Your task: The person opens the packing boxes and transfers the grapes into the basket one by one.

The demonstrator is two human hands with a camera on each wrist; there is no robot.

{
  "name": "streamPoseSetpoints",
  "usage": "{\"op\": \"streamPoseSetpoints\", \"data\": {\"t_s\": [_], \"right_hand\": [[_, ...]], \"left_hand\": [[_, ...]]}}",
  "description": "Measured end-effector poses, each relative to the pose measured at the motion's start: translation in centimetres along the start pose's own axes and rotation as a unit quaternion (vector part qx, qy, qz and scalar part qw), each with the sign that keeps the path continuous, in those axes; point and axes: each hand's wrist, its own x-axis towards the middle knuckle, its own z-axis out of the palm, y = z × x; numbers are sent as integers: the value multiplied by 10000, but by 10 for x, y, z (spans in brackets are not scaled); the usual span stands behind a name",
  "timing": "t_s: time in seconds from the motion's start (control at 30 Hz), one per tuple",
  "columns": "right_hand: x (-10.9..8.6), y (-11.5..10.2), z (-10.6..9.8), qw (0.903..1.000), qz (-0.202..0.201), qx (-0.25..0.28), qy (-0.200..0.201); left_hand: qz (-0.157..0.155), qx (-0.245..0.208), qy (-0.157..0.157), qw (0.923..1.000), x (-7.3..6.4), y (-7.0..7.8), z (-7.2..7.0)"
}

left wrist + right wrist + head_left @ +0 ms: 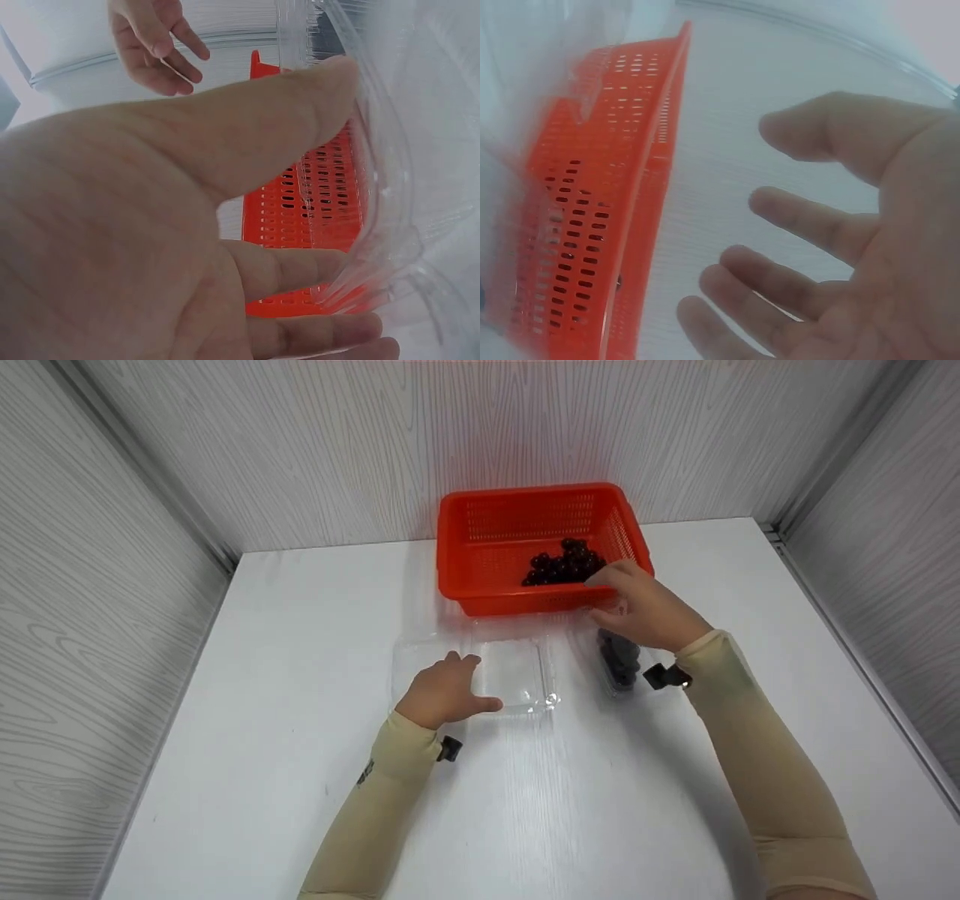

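A clear plastic clamshell box [514, 679] lies open on the white table. My left hand [448, 690] is over its left part, thumb and fingers spread. Seen from the left wrist, the thumb and straight fingers of that hand [165, 195] are right at the clear plastic wall [386, 172]. Dark grapes [566, 564] lie inside a red basket [540, 604]. By the basket's front right corner hovers my right hand [649, 611], its fingers loosely bent and nothing between them. Below it stands a second clear box holding dark fruit [619, 664], partly covered by the hand.
The basket stands near the pale wood-grain back wall [337, 450]. Side walls [75, 622] rise left and right of the white table [300, 660]. A small black camera [667, 676] sits at the right wrist, another black piece [450, 748] at the left.
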Motion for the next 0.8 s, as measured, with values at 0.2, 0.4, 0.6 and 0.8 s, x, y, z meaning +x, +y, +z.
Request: {"op": "streamPoseSetpoints", "data": {"t_s": [0.2,0.4,0.6,0.8], "right_hand": [[-23,2,10,9992,280,-274,-74],[-31,11,22,9959,743,-430,-269],[-33,27,34,9911,1138,-627,-279],[-29,35,39,9890,1303,-603,-354]], "left_hand": [[-52,-3,8,10000,0,-2,1],[-93,-68,36,9999,0,-2,-2],[-52,-72,8,10000,0,-3,0],[-60,-6,47,10000,2,-5,0]]}}
